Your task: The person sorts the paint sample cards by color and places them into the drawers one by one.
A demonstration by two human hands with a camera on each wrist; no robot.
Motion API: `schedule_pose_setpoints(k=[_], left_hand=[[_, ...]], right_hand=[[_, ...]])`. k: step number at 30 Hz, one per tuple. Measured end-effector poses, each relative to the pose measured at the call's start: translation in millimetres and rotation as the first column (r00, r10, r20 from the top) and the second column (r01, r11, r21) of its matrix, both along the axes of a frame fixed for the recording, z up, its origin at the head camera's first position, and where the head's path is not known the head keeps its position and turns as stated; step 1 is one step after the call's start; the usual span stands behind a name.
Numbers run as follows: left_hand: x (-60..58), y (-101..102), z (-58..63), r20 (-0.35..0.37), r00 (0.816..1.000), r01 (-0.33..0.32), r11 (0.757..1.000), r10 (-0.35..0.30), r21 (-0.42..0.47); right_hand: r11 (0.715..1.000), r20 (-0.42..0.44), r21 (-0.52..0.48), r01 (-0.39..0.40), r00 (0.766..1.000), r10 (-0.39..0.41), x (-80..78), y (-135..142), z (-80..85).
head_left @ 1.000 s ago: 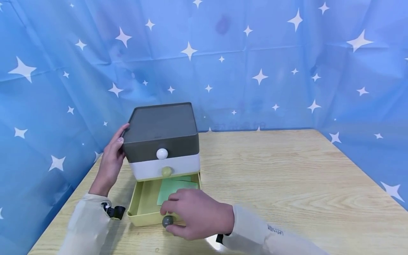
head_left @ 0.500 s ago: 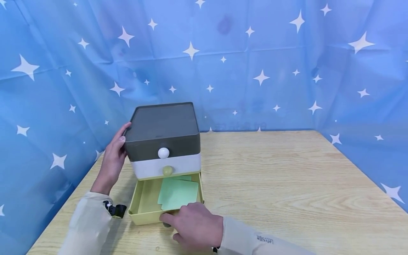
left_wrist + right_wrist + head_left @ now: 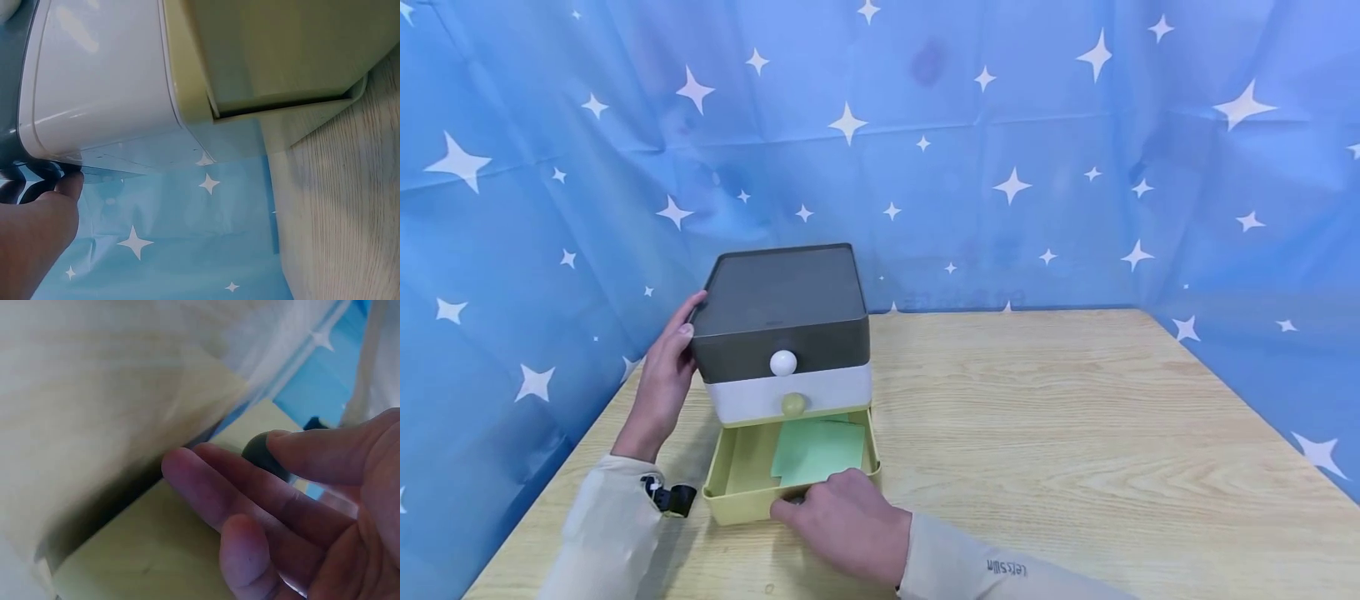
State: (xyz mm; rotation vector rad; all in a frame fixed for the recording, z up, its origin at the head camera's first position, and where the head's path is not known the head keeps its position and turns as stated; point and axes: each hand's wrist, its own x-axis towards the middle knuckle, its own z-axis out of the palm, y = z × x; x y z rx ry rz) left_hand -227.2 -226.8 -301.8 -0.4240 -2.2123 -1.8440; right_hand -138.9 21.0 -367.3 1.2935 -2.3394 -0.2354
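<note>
A small drawer unit (image 3: 778,287) stands on the table, with a dark grey top tier, a white tier (image 3: 827,392) and a yellow-green drawer (image 3: 737,506) pulled out at the bottom. Light green paper sheets (image 3: 820,450) lie inside that drawer. My left hand (image 3: 658,383) rests against the left side of the grey tier, fingertips at its upper edge. At the drawer front, my right hand (image 3: 850,525) pinches a dark round knob (image 3: 259,453). The thumb presses on it in the right wrist view, while other fingers extend along the drawer front. Most of the knob is hidden in the head view.
The wooden table (image 3: 1037,442) stretches to the right of the unit. A blue curtain with white stars (image 3: 925,183) hangs behind and along both sides. A white knob (image 3: 783,362) and a yellow-green knob (image 3: 793,404) stick out of the upper tiers.
My right hand has shifted a little left and its fingers have closed in over the dark knob. The drawer has slid slightly inward. My left hand keeps its place.
</note>
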Motion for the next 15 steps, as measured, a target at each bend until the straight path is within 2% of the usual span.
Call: schedule_pose_setpoints(k=[6, 11, 15], left_hand=[[0.0, -0.7, -0.6, -0.004, 1.0, 0.007, 1.0, -0.007, 0.013], [0.2, -0.4, -1.0, 0.007, 1.0, -0.002, 1.0, 0.002, 0.005], [0.6, -1.3, -1.1, 0.008, 1.0, 0.0, 1.0, 0.0, 0.006]], right_hand=[[0.999, -0.017, 0.011, 0.05, 0.999, -0.05, -22.6, -3.7, 0.8], [0.993, 0.038, 0.034, 0.111, 0.993, -0.113, -44.3, -7.4, -0.3], [0.988, 0.074, 0.043, 0.148, 0.986, -0.151, -55.6, -10.9, -0.6]])
